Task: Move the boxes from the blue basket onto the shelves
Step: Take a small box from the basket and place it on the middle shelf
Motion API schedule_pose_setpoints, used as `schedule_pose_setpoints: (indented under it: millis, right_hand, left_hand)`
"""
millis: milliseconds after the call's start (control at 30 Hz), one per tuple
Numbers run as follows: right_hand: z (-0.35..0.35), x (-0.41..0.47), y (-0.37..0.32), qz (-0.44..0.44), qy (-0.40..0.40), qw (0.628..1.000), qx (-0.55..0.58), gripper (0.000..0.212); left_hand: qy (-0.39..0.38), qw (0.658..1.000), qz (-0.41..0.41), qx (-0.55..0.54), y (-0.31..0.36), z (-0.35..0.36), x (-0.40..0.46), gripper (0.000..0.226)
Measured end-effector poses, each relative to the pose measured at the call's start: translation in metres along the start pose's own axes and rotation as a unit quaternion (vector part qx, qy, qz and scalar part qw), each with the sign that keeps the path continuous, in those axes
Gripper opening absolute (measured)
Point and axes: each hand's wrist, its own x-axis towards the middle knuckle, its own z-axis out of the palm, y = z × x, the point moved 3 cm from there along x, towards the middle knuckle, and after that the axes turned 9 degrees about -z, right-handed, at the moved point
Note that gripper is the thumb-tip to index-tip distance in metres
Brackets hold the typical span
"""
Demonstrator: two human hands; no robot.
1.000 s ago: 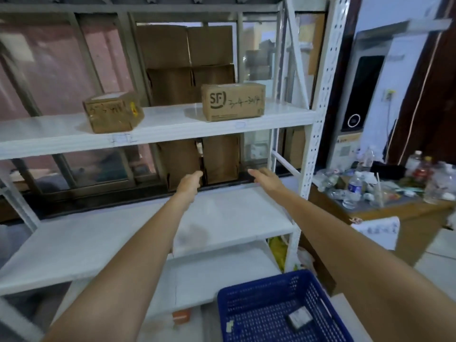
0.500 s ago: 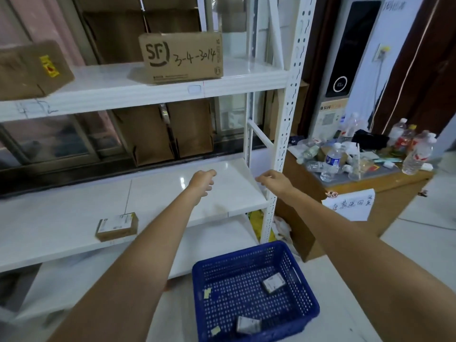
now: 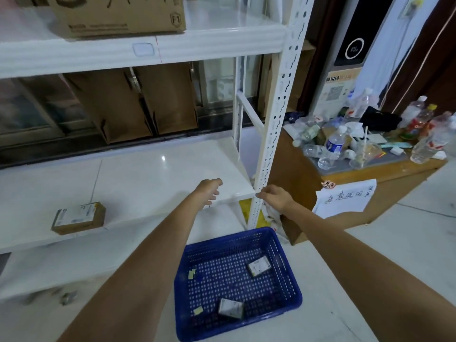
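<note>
A blue basket (image 3: 288, 287) sits on the floor below my arms. Inside lie a small white-labelled box (image 3: 259, 265) at the right and another small box (image 3: 230, 308) near the front edge. My left hand (image 3: 209, 191) hovers over the front edge of the middle shelf (image 3: 153, 178), fingers loosely curled, holding nothing. My right hand (image 3: 275, 197) is beside the white shelf post (image 3: 274, 134), fingers bent, also holding nothing. A small brown box (image 3: 79, 217) rests on the middle shelf at the left. A large cardboard box (image 3: 118, 14) stands on the upper shelf.
Flat cardboard sheets (image 3: 138, 102) lean behind the shelf unit. A wooden table (image 3: 365, 174) at the right is cluttered with plastic bottles (image 3: 333, 144) and a handwritten paper sign (image 3: 345, 201). Small paper scraps (image 3: 192, 274) lie in the basket. A lower shelf (image 3: 74, 262) runs under the middle one.
My view has tilted down and moved closer, bringing the whole basket and both small boxes into sight. Both hands have dropped from the shelf's back toward its front edge.
</note>
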Motion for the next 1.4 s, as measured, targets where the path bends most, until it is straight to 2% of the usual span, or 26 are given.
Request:
schedule_pose_setpoints:
  millis: [167, 333, 467, 533, 600, 667, 733, 900, 967, 1067, 1100, 1167, 1233, 1400]
  right_hand:
    - [-0.005, 0.029, 0.060, 0.020, -0.056, 0.998, -0.010, 0.050]
    - [0.022, 0.053, 0.144, 0.063, -0.093, 0.993, 0.031, 0.061]
    - [0.079, 0.081, 0.233, 0.078, -0.109, 0.990, 0.041, 0.056]
    - [0.118, 0.100, 0.287, 0.104, -0.122, 0.987, 0.030, 0.058]
    - [0.157, 0.115, 0.344, 0.119, -0.129, 0.984, 0.014, 0.051]
    - [0.195, 0.130, 0.399, 0.120, -0.141, 0.983, -0.004, 0.043]
    - [0.230, 0.146, 0.453, 0.126, -0.139, 0.982, -0.014, 0.051]
    - [0.296, 0.197, 0.556, 0.119, -0.124, 0.983, -0.068, 0.059]
    - [0.317, 0.223, 0.586, 0.116, -0.116, 0.982, -0.097, 0.064]
    - [0.341, 0.257, 0.619, 0.118, -0.114, 0.978, -0.127, 0.067]
    - [0.347, 0.267, 0.627, 0.121, -0.112, 0.977, -0.134, 0.068]
    - [0.357, 0.285, 0.644, 0.134, -0.113, 0.973, -0.148, 0.070]
    - [0.366, 0.296, 0.657, 0.148, -0.126, 0.966, -0.171, 0.070]
    - [0.379, 0.311, 0.675, 0.141, -0.117, 0.964, -0.194, 0.062]
  left_hand:
    - [-0.016, 0.998, -0.057, 0.000, -0.026, 0.057, 0.040, 0.044]
    - [-0.024, 0.994, -0.109, -0.015, -0.086, 0.125, 0.092, 0.042]
    - [-0.038, 0.987, -0.157, 0.006, -0.163, 0.177, 0.154, 0.042]
    - [-0.037, 0.983, -0.179, 0.010, -0.207, 0.202, 0.197, 0.034]
    - [-0.029, 0.982, -0.188, 0.010, -0.251, 0.227, 0.243, 0.025]
    - [-0.023, 0.982, -0.186, 0.019, -0.290, 0.251, 0.291, 0.034]
    - [-0.020, 0.982, -0.183, 0.034, -0.327, 0.276, 0.341, 0.050]
    - [-0.019, 0.985, -0.148, 0.083, -0.403, 0.329, 0.458, 0.054]
    - [-0.020, 0.986, -0.140, 0.088, -0.428, 0.347, 0.502, 0.054]
    - [-0.028, 0.986, -0.129, 0.104, -0.454, 0.364, 0.548, 0.020]
    - [-0.034, 0.985, -0.126, 0.109, -0.460, 0.369, 0.560, 0.022]
    - [-0.048, 0.983, -0.124, 0.127, -0.471, 0.376, 0.582, 0.047]
    - [-0.062, 0.980, -0.136, 0.133, -0.478, 0.380, 0.596, 0.061]
    - [-0.106, 0.973, -0.158, 0.132, -0.490, 0.394, 0.613, 0.060]
